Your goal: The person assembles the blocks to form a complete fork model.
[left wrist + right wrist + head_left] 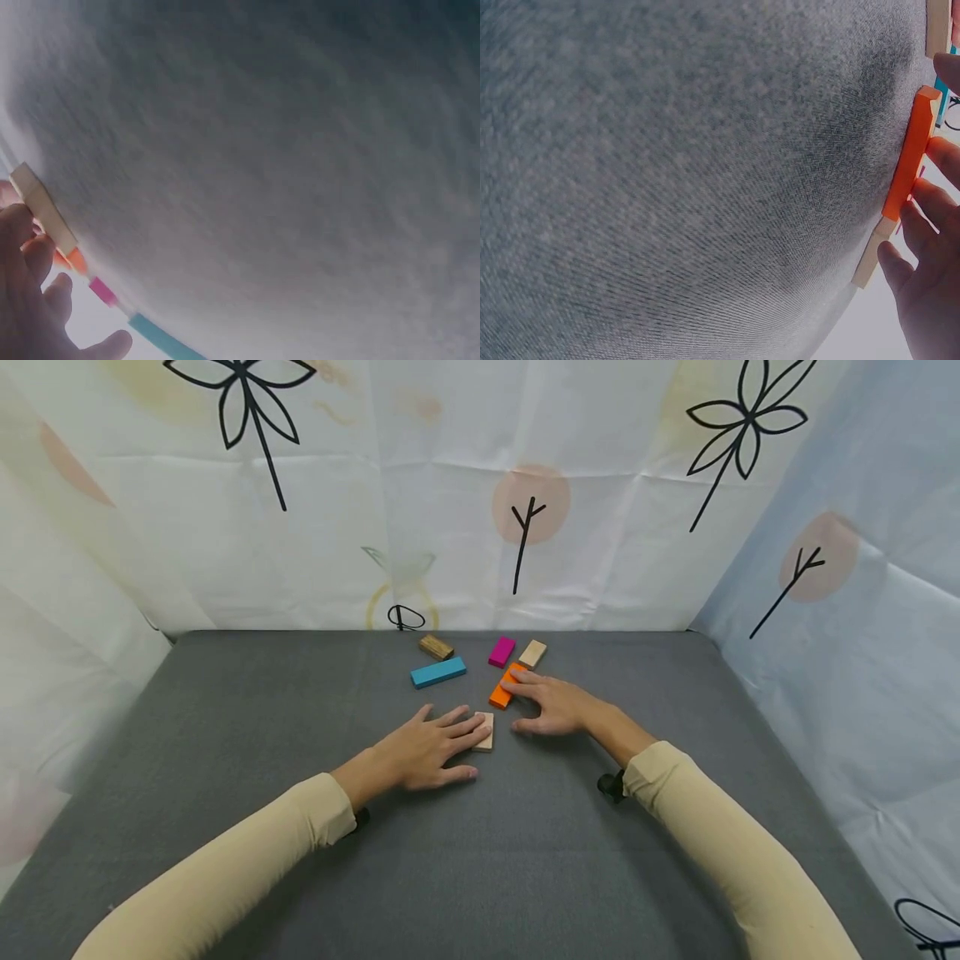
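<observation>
My left hand (427, 752) lies low over the grey cloth, its spread fingers resting on a pale wooden block (486, 740). That block also shows in the left wrist view, a light wooden bar (49, 214) beside the fingertips. To the right, my right hand (558, 706) touches the upper part of an orange block (498, 697) with its extended fingertips; the thumb is held apart. In the right wrist view the fingers meet the long side of the orange block (912, 161). Neither hand has its fingers wrapped round a block.
Beyond the hands lie a blue block (438, 672), a brown wooden block (437, 647), a magenta block (502, 652) and a light wooden block (532, 653) close to the orange one. Patterned cloth walls (450, 510) stand along the table's back and sides.
</observation>
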`<state>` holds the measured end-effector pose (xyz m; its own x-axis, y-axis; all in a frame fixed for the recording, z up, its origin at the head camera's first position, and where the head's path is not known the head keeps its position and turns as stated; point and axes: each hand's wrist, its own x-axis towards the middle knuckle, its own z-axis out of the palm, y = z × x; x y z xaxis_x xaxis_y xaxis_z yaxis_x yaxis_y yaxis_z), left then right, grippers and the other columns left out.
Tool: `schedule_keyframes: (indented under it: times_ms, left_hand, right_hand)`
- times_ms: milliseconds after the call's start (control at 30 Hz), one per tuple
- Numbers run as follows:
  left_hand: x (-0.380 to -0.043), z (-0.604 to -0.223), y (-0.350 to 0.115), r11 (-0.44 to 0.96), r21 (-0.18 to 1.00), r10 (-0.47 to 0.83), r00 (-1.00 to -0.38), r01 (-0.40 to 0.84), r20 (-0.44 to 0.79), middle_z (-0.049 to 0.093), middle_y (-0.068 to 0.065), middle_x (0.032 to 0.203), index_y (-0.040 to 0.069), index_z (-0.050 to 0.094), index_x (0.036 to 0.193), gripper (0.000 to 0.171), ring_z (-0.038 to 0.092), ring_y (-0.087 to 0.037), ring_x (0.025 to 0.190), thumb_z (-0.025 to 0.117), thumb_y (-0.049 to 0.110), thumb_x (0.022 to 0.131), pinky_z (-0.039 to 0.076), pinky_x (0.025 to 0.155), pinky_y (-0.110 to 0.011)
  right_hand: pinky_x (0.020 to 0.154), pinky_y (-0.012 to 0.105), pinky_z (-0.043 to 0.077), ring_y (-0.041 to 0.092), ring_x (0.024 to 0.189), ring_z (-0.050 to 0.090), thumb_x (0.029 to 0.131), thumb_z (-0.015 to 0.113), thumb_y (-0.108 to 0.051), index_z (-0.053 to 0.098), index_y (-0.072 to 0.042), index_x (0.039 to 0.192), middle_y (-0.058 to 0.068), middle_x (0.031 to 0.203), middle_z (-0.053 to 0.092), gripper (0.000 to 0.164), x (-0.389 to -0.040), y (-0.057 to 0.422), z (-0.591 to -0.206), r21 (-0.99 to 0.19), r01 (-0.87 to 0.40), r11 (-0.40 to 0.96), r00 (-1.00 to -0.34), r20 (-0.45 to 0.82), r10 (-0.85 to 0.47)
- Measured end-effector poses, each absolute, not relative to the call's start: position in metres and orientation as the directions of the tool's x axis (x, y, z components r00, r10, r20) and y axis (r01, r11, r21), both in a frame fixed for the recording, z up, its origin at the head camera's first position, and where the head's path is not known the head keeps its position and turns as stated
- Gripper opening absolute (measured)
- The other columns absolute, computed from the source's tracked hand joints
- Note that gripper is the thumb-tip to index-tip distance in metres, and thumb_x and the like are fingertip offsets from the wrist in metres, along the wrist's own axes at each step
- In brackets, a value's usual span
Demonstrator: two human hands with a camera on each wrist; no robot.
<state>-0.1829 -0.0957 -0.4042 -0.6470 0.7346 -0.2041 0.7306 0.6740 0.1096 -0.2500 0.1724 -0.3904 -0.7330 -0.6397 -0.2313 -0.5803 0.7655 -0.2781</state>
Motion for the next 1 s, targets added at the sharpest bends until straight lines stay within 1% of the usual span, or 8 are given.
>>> schedule_keyframes:
  times_ms: [333, 433, 667, 833, 933, 1000]
  left_hand:
    - [-0.17, -0.405, -0.081, 0.641, 0.063, 0.76, -0.621, 0.765, -0.19, 0.015, 0.005, 0.166, 0.026, 0.019, 0.161, 0.073, 0.014, -0.021, 0.152, 0.035, 0.064, 0.101, 0.02, 0.114, -0.065]
    - [-0.168, -0.406, -0.078, 0.641, 0.043, 0.758, -0.623, 0.767, -0.191, 0.014, 0.005, 0.166, 0.026, 0.018, 0.161, 0.073, 0.014, -0.021, 0.152, 0.034, 0.064, 0.101, 0.02, 0.115, -0.064]
    - [-0.163, -0.407, -0.072, 0.639, -0.048, 0.75, -0.636, 0.768, -0.18, 0.016, 0.005, 0.165, 0.026, 0.019, 0.161, 0.071, 0.015, -0.02, 0.152, 0.033, 0.063, 0.102, 0.024, 0.115, -0.06]
    - [-0.158, -0.406, -0.067, 0.638, -0.032, 0.756, -0.634, 0.769, -0.165, 0.018, 0.004, 0.165, 0.025, 0.021, 0.161, 0.071, 0.015, -0.02, 0.152, 0.034, 0.062, 0.102, 0.025, 0.115, -0.06]
    - [-0.156, -0.405, -0.066, 0.634, -0.022, 0.76, -0.629, 0.773, -0.163, 0.019, 0.003, 0.165, 0.024, 0.022, 0.161, 0.071, 0.015, -0.021, 0.152, 0.032, 0.063, 0.102, 0.026, 0.115, -0.06]
    - [-0.157, -0.404, -0.065, 0.636, -0.018, 0.759, -0.63, 0.771, -0.167, 0.02, 0.004, 0.165, 0.024, 0.022, 0.161, 0.071, 0.016, -0.021, 0.152, 0.032, 0.063, 0.102, 0.026, 0.115, -0.059]
  right_hand:
    - [0.115, 0.06, 0.026, 0.038, 0.147, 0.027, 0.093, 0.065, -0.04, 0.037, -0.013, 0.155, 0.015, 0.163, 0.023, 0.074, -0.245, 0.175, -0.389, -0.312, -0.6, 0.737, -0.707, -0.224, -0.671]
    - [0.114, 0.06, 0.025, 0.038, 0.147, 0.026, 0.092, 0.065, -0.039, 0.038, -0.013, 0.155, 0.015, 0.163, 0.023, 0.073, -0.244, 0.176, -0.388, -0.322, -0.607, 0.727, -0.697, -0.224, -0.681]
    - [0.114, 0.061, 0.025, 0.039, 0.146, 0.028, 0.093, 0.065, -0.035, 0.041, -0.011, 0.153, 0.017, 0.162, 0.025, 0.069, -0.24, 0.18, -0.384, -0.354, -0.625, 0.696, -0.669, -0.217, -0.711]
    - [0.114, 0.062, 0.025, 0.039, 0.146, 0.028, 0.094, 0.064, -0.032, 0.042, -0.01, 0.153, 0.017, 0.162, 0.025, 0.067, -0.237, 0.182, -0.383, -0.366, -0.631, 0.684, -0.654, -0.222, -0.723]
    - [0.114, 0.061, 0.025, 0.037, 0.147, 0.028, 0.094, 0.064, -0.031, 0.043, -0.011, 0.152, 0.015, 0.162, 0.026, 0.065, -0.238, 0.181, -0.382, -0.371, -0.623, 0.689, -0.657, -0.23, -0.718]
    - [0.114, 0.06, 0.025, 0.037, 0.146, 0.03, 0.094, 0.063, -0.03, 0.046, -0.011, 0.151, 0.015, 0.161, 0.028, 0.062, -0.239, 0.181, -0.383, -0.384, -0.619, 0.685, -0.662, -0.214, -0.718]
